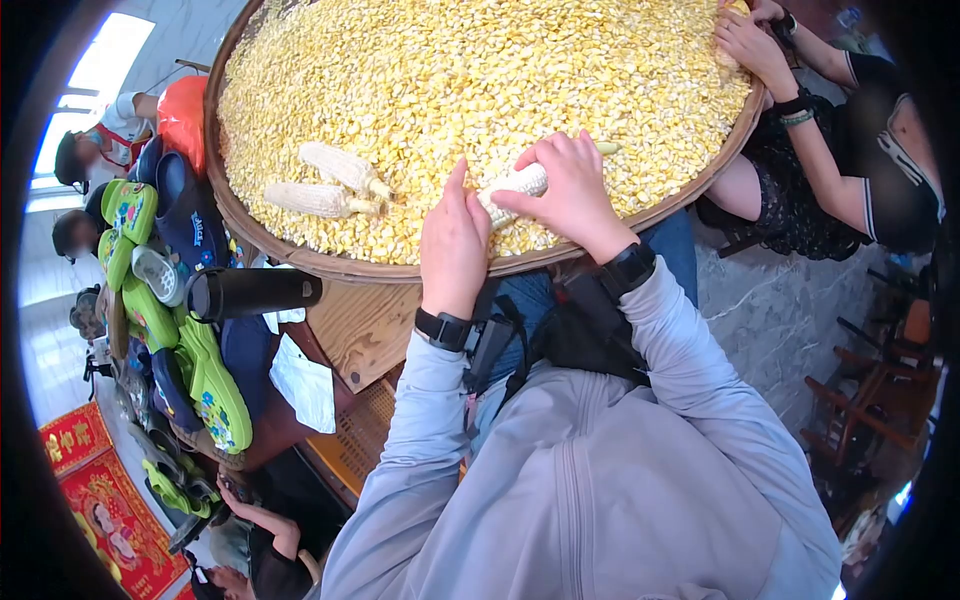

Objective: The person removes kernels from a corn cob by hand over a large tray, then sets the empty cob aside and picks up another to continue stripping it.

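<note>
A pale corn cob [522, 184] lies slantwise between my hands, above a bed of loose yellow kernels [450, 90]. My right hand [575, 195] is closed over it from above, with thumb and fingers around its middle. At the cob's lower left end, my left hand [455, 240] is closed against it, fingers pointing up and thumb alongside. A greenish-yellow tip [607, 148] pokes out beyond my right fingers; whether it belongs to this cob is hidden. Two stripped cobs [340, 168] rest on the kernels to the left.
The kernels fill a large round woven tray [300, 262]. Beside it on the left are a black bottle [255, 293], green clogs [215, 385] and a red bag [182, 115]. Another person's hands [750, 45] work at the right rim. Wooden chairs [870, 390] stand on the right.
</note>
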A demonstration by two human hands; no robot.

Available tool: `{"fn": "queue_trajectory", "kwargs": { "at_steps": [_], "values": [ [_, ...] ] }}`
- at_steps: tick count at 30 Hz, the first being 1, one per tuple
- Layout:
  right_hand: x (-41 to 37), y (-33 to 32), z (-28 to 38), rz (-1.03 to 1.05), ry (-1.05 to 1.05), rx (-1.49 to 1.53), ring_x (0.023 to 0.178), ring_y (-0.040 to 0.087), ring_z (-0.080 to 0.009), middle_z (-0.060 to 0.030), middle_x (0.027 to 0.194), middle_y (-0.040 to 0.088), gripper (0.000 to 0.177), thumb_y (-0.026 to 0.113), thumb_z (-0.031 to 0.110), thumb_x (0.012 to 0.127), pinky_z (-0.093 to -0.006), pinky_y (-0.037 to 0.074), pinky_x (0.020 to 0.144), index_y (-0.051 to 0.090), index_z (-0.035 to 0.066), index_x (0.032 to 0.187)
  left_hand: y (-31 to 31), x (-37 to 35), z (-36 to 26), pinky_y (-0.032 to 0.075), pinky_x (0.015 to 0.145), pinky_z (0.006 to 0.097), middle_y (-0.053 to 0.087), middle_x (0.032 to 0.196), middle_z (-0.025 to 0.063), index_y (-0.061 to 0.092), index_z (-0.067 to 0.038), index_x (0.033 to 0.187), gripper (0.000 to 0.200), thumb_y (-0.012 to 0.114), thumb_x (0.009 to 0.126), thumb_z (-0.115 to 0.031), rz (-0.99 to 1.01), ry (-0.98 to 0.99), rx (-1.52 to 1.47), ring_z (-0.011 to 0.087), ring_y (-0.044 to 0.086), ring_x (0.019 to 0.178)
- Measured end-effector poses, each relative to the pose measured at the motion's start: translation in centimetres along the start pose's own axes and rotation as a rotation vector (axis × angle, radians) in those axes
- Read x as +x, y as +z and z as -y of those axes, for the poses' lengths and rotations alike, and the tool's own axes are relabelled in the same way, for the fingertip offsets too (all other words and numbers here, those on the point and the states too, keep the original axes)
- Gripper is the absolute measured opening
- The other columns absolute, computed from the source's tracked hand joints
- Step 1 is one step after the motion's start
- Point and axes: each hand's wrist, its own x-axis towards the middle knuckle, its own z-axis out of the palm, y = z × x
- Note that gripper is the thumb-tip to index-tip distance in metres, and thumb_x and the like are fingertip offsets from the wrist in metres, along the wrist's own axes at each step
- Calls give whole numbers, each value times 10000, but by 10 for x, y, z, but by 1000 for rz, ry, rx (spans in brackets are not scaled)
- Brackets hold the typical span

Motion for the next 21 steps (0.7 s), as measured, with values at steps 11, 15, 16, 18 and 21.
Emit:
{"fn": "queue_trajectory", "kwargs": {
  "at_steps": [11,15,16,18,21],
  "values": [
    [-1,-2,6,-5,42,36,1160,557,-324,-73,1035,596,496,829,592,782,-562,216,1232,687,154,964,2,0,0,512,724,493,688,900,213,496,0,1469,492,604,996,-85,-42,41,8,390,657,809],
    [0,3,5,-34,83,39,1165,552,-322,-67,1033,597,453,833,560,787,-564,213,1236,681,156,926,1,0,-2,513,738,479,691,910,193,489,3,1474,516,622,982,-76,-39,37,6,372,656,812],
    [0,5,4,-33,83,39,1165,552,-322,-67,1033,597,453,833,560,787,-564,213,1236,681,156,926,1,-1,-2,513,738,479,691,910,193,489,3,1474,516,622,982,-76,-38,37,7,372,656,812],
    [0,7,0,-17,77,65,1168,551,-315,-61,1046,600,401,824,522,809,-563,208,1235,687,164,926,1,-1,-2,514,739,477,696,924,175,491,7,1471,525,629,971,-70,-40,41,-2,365,657,813],
    [-1,5,-11,15,88,193,1175,550,-310,-56,1061,605,363,820,496,823,-565,204,1237,698,174,937,2,-1,-2,515,741,474,699,931,160,491,9,1470,536,636,959,-64,-59,53,-16,360,656,810]
  ]
}}
